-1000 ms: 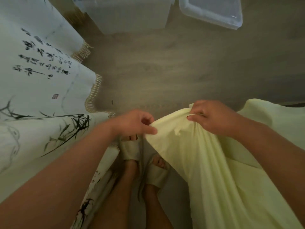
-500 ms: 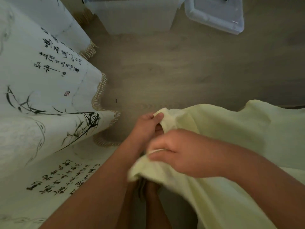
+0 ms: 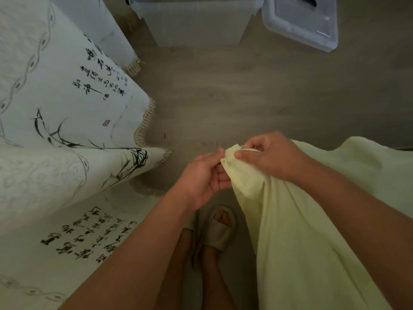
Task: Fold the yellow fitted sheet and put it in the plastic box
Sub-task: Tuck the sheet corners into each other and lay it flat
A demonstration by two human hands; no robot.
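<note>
Both hands pinched shut on one corner of the yellow fitted sheet (image 3: 290,231); left hand (image 3: 201,177) w/ thumb on top, fingers curled under the corner's left edge; right hand (image 3: 268,157) gripping the same corner from above-right, thumb pressed flat on the cloth, a thin white line — elastic or a seam, can't tell which — showing at the fingertips; hands close together, nearly touching; rest of sheet hanging down from the corner to the lower right, more of it spread off toward the right edge.

Grey-brown wood-look floor (image 3: 245,97) below; clear plastic box (image 3: 196,21) at top centre, well apart from the hands; its lid (image 3: 301,25) lying just beside it on the right; white fringed cover (image 3: 55,108) w/ black calligraphy and bamboo — draped over furniture on the left, reaching the lower left; feet in pale slippers (image 3: 220,229) visible between the arms.

Both forearms bare, reaching in from the bottom edge, converging at the corner; left palm turned inward, right wrist bent down.
</note>
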